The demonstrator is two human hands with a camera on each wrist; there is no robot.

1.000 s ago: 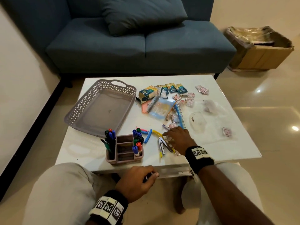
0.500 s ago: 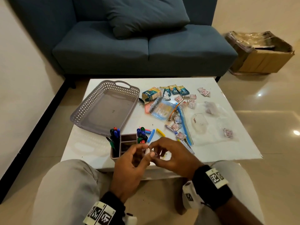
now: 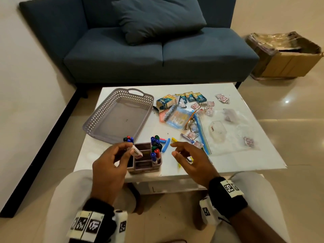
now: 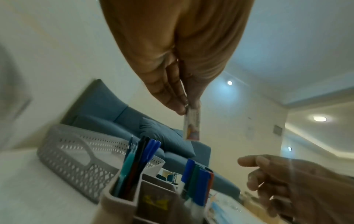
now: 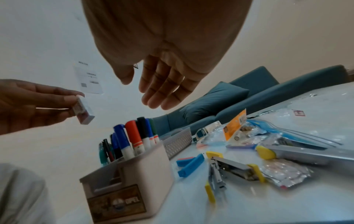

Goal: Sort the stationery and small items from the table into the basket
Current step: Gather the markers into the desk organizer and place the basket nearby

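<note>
My left hand (image 3: 131,149) pinches a small white eraser (image 3: 137,152) between thumb and fingers, just above the left side of the pen organiser (image 3: 145,163). The left wrist view shows the eraser (image 4: 191,127) hanging from the fingertips (image 4: 180,106). In the right wrist view the eraser (image 5: 83,112) is at the left. My right hand (image 3: 174,149) hovers open and empty over a yellow-trimmed stapler (image 5: 229,171) and blue clips (image 3: 166,144). The grey perforated basket (image 3: 93,123) lies empty at the table's far left.
Markers (image 3: 156,144) stand in the organiser. Small boxes (image 3: 165,101), sachets (image 3: 192,135), a blue pouch (image 3: 177,118) and clear plastic bags (image 3: 228,130) cover the table's right half. A blue sofa (image 3: 157,55) stands behind, a cardboard box (image 3: 287,62) on the floor at right.
My right hand left the table items and met the left hand at the front edge. The hands have now parted; the left holds the eraser, raised over the organiser.
</note>
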